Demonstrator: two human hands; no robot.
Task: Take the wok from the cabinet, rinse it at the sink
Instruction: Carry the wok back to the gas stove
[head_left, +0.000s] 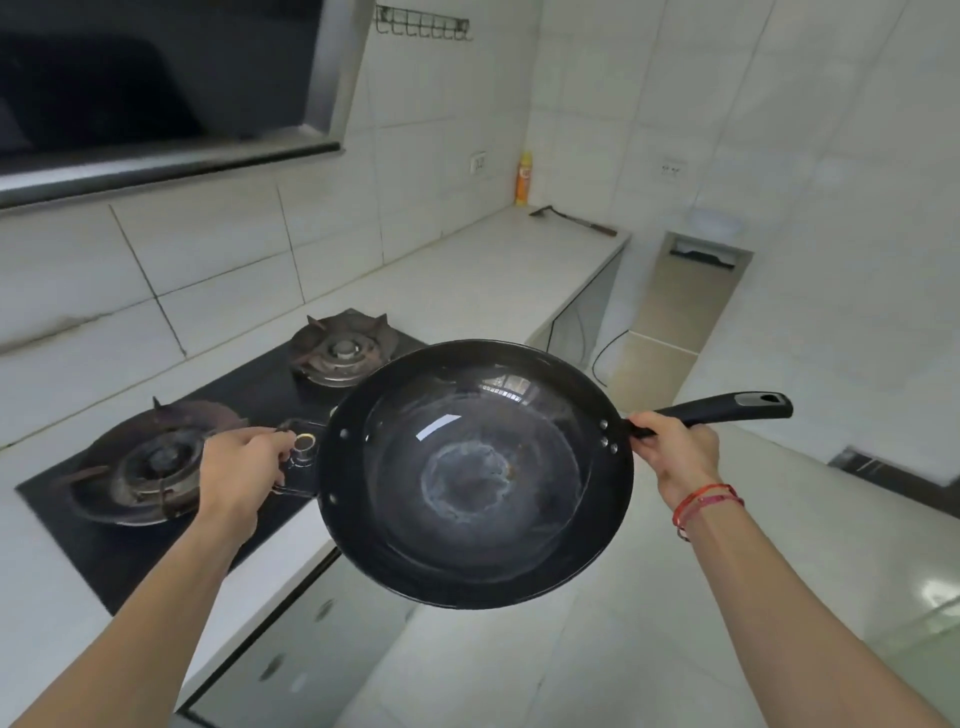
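Observation:
A black wok (475, 473) with a long black handle hangs in the air in front of me, level, its inside facing up. It is over the counter's front edge and the floor, just right of the stove. My left hand (244, 475) grips the small loop handle on the wok's left side. My right hand (675, 452) is closed around the base of the long handle on the right; red strings circle that wrist. No sink is in view.
A black two-burner gas stove (156, 525) sits in the white counter (493, 270) on the left, under a dark range hood (156, 104). A yellow bottle (523, 179) and a spatula (571, 219) lie at the counter's far end. Cabinet doors (311, 639) run below.

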